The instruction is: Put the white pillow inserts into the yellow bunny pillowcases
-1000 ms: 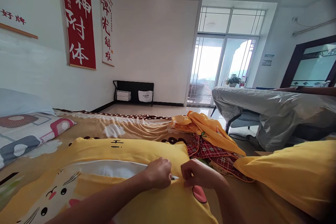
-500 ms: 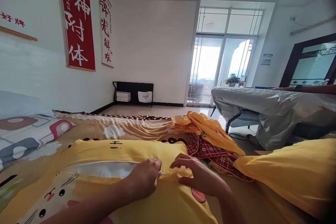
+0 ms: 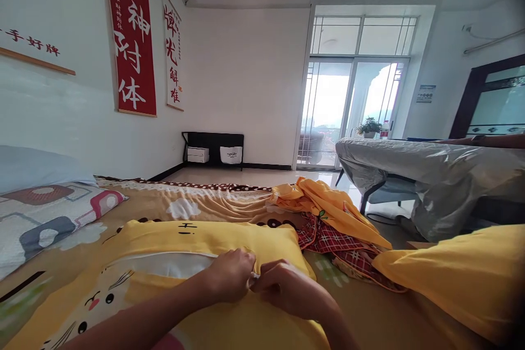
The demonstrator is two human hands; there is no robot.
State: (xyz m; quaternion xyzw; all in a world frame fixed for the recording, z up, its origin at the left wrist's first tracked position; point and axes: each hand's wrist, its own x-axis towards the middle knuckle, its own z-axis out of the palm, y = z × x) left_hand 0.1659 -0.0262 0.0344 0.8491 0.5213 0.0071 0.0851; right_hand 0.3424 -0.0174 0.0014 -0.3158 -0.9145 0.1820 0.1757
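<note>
A yellow pillowcase (image 3: 254, 238) with a white cartoon face lies on the bed in front of me. A long slit across it shows the white pillow (image 3: 172, 265) inside. At the right end of that slit my left hand (image 3: 233, 273) is closed on the pillowcase's edge. My right hand (image 3: 289, 287) pinches the same edge just beside it, its fingertips almost meeting the left ones. A small whitish bit shows between the fingertips; whether it is a zipper pull I cannot tell.
A patterned pillow (image 3: 61, 213) lies at the left. Orange cloth (image 3: 328, 205) and a red plaid cloth (image 3: 328, 238) are heaped beyond my right hand. Another yellow pillow (image 3: 459, 273) is at the right. Behind it stands a plastic-covered table (image 3: 430, 164) with a chair (image 3: 389, 188).
My right hand has come down and left from a loose, open pose and now pinches the pillowcase's edge. My left hand keeps its grip. The view has shifted slightly left.
</note>
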